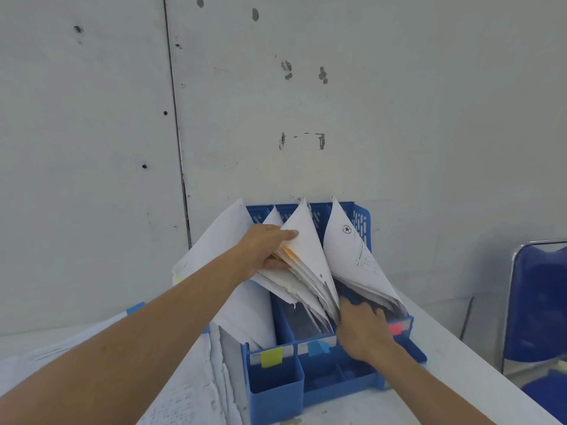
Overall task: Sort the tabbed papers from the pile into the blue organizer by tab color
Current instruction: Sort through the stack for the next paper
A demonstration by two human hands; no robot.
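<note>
Your left forearm [129,342] crosses the lower left of the view, closest of all, reaching up over the pile of loose papers [190,394] that lies on the white desk [445,363] just left of the blue organizer [276,391]. Your left grip [264,250] holds the sheaf of papers [306,265] standing in the middle compartment, with fingers laid over its front sheet and thumb beneath, and tilts it to the left. An orange tint shows among those sheets beside your fingers.

Your right grip [362,332] sits low at the front of the organizer, where the middle sheaf meets the right compartment. Its fingertips are buried among the lower paper edges, so you cannot tell whether it pinches anything.

The right compartment holds papers with a star seal [352,256]. Sheets in the left compartment [221,240] lean out leftward. The front labels read yellow tab [271,357], blue tab [317,348], red tab [395,328] from left to right.

The organizer backs against a marked grey wall [306,102]. A blue chair [537,302] stands at the right.
</note>
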